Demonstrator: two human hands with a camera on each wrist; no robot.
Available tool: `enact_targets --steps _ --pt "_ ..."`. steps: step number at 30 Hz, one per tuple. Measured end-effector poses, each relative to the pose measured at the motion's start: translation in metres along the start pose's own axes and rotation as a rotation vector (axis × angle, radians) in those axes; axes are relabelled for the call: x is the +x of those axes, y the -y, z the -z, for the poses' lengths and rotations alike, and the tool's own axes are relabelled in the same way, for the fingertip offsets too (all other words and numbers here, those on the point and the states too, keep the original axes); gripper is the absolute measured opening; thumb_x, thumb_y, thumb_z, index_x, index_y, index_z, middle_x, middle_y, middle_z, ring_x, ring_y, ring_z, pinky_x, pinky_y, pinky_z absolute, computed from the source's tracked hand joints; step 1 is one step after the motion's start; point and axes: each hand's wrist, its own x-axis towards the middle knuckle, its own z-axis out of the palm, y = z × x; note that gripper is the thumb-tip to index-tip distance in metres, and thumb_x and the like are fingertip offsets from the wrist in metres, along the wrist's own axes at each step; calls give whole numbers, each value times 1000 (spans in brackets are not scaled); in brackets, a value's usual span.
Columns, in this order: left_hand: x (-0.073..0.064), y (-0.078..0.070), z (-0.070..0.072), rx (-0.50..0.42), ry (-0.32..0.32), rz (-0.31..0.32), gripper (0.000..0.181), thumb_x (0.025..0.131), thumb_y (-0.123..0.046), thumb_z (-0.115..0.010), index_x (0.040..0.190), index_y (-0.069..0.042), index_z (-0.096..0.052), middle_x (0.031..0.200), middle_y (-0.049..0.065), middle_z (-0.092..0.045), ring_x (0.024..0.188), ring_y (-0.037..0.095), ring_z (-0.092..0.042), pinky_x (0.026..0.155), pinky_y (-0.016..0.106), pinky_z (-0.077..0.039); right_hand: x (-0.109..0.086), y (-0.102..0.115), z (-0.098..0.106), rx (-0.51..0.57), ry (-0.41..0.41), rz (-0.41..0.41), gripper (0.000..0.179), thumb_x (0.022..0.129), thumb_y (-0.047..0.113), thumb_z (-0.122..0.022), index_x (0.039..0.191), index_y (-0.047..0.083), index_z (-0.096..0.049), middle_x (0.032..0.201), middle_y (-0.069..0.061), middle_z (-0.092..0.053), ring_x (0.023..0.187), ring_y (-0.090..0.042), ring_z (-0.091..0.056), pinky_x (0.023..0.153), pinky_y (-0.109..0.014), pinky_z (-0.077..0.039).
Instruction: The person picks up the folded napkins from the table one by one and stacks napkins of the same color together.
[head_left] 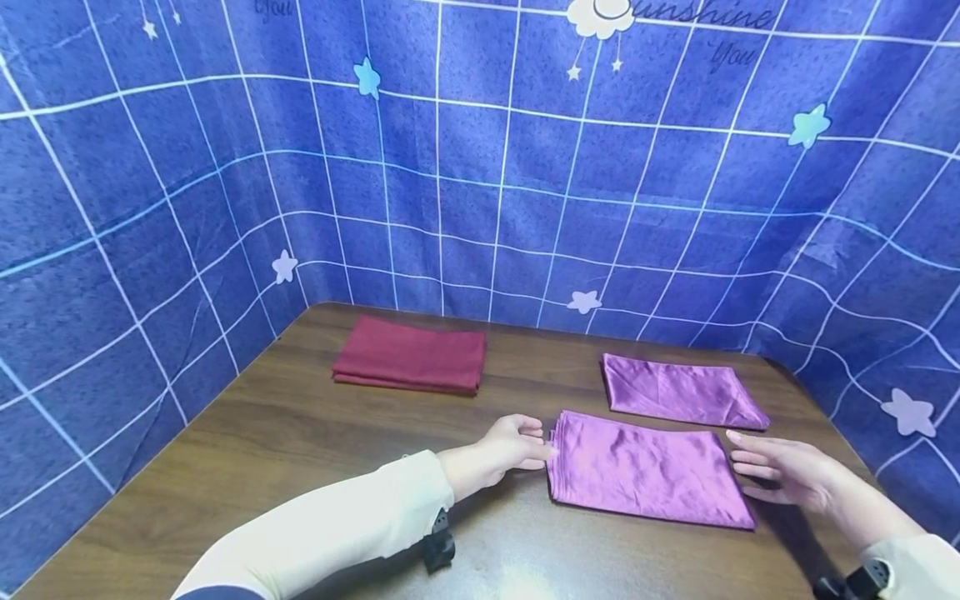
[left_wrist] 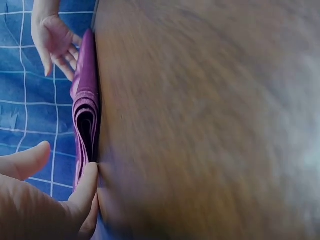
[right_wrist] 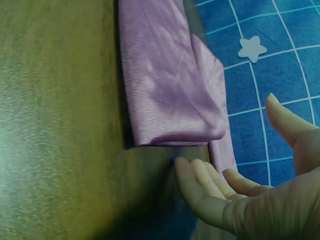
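Note:
A folded, shiny purple cloth (head_left: 648, 471) lies flat on the wooden table in front of me. Its layered left edge, with the stacked folds (left_wrist: 86, 117) facing the left wrist camera, is beside my left hand (head_left: 506, 450). Those fingertips touch or nearly touch that edge; the thumb stands apart and nothing is gripped. At the cloth's right end is my right hand (head_left: 787, 471), its fingers loosely extended and thumb raised. The right wrist view shows a small gap between these fingers and the smooth folded end (right_wrist: 172, 135).
Behind the near cloth lies a second folded purple cloth (head_left: 682, 390). A folded dark red cloth (head_left: 412, 354) is at the back left of the wooden table (head_left: 300, 450). A blue gridded curtain (head_left: 480, 167) with stars hangs around the table's far and side edges.

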Motion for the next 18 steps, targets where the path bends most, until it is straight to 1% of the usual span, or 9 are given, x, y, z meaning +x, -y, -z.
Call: enact_targets --steps 2,6,8,11,13,16,18 --pt "0 -1 -2 -3 -8 7 62 78 12 -69 132 18 -39 127 32 -50 106 37 -63 89 42 -57 0 0 -2 7 8 -11 25 98 39 -55 110 17 -55 102 7 -64 94 -5 -62 88 -37 -56" --pt "1 -3 -5 3 -31 6 61 78 12 -70 131 17 -40 125 32 -51 104 37 -63 87 41 -58 0 1 -6 28 28 -29 12 97 38 -57 97 28 -64 98 10 -66 91 -4 -61 84 -33 -55" --pt "2 -4 -7 5 -37 8 60 78 12 -70 130 17 -41 124 31 -52 105 37 -63 87 42 -58 0 1 -6 37 57 -31 16 98 36 -55 91 34 -70 96 12 -66 90 -3 -61 83 -31 -54" --pt "4 -3 -9 12 -38 18 60 77 12 -71 130 17 -42 124 30 -54 106 36 -63 87 41 -58 -1 -1 -7 46 94 -17 26 100 30 -53 86 39 -73 93 14 -67 87 -2 -61 80 -29 -53" --pt "5 -3 -10 18 -36 24 60 77 12 -71 130 16 -43 124 29 -55 105 36 -64 87 41 -58 -1 -3 -7 52 100 -10 28 100 26 -53 85 37 -74 91 13 -68 85 -2 -62 79 -28 -53" --pt "6 -3 -13 26 -24 32 58 78 11 -70 129 16 -43 123 30 -57 105 37 -64 87 42 -58 0 -7 -9 42 74 -5 19 98 22 -56 88 24 -72 90 10 -68 85 -4 -64 79 -30 -54" --pt "7 -3 -15 34 -17 33 56 78 12 -70 128 16 -44 123 31 -56 107 37 -64 89 42 -57 2 -9 -9 20 60 -7 12 98 22 -57 93 19 -67 92 9 -68 86 -5 -64 81 -31 -54"
